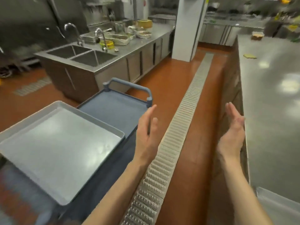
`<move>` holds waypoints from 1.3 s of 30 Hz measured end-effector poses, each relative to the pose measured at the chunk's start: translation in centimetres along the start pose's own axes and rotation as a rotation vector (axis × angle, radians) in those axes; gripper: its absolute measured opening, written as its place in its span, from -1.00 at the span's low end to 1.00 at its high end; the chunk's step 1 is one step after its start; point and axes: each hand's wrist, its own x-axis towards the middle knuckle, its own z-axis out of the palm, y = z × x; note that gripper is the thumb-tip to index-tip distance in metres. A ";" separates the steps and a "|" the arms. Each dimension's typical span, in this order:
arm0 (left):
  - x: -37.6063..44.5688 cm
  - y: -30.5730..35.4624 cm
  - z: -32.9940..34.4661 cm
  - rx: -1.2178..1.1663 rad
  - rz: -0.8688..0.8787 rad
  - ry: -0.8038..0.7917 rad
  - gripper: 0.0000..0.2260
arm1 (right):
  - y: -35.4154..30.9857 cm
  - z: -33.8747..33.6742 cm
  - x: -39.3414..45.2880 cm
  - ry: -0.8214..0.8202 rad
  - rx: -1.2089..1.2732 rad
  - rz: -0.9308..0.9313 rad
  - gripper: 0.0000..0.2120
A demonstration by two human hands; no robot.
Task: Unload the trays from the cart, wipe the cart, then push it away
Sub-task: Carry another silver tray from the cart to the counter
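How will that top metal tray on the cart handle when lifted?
The shiny, shallow rectangular metal tray probably stays stiff and fairly light. Its smooth rim may slip in the fingers. It overhangs the blue-grey plastic cart, so lifting one side could tip it.

A blue-grey cart point(113, 109) stands at near left, its looped handle point(129, 86) at the far end. Stacked metal trays point(60, 148) (at least two, shallow and empty) lie flat on its near half.
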 end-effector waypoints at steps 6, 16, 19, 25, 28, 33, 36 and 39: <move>-3.6 -0.6 -13.7 0.174 -0.115 0.208 -0.49 | -4.0 13.3 -7.1 -0.291 0.099 0.000 -0.39; -7.1 -3.0 -26.8 0.307 -0.241 0.584 -0.57 | -8.9 28.3 -15.7 -0.697 0.243 0.050 -0.10; -6.5 -3.8 -28.8 0.313 -0.265 0.678 -0.56 | -9.3 32.0 -16.3 -0.773 0.244 0.078 -0.19; -3.5 -6.4 -30.9 0.295 -0.286 0.893 -0.66 | -8.7 38.8 -14.2 -0.969 0.315 0.183 -0.43; -2.0 -7.8 -31.0 0.327 -0.290 1.004 -0.65 | -7.6 41.5 -12.6 -1.058 0.350 0.226 -0.42; -0.9 -11.1 -31.1 0.370 -0.333 1.132 -0.65 | -4.1 45.0 -10.8 -1.171 0.317 0.241 -0.43; -1.8 -14.1 -31.3 0.397 -0.457 1.165 -0.61 | -0.9 46.7 -10.1 -1.183 0.262 0.278 -0.57; -2.5 -16.9 -31.4 0.409 -0.527 1.192 -0.55 | 1.9 48.0 -9.5 -1.193 0.176 0.226 -0.64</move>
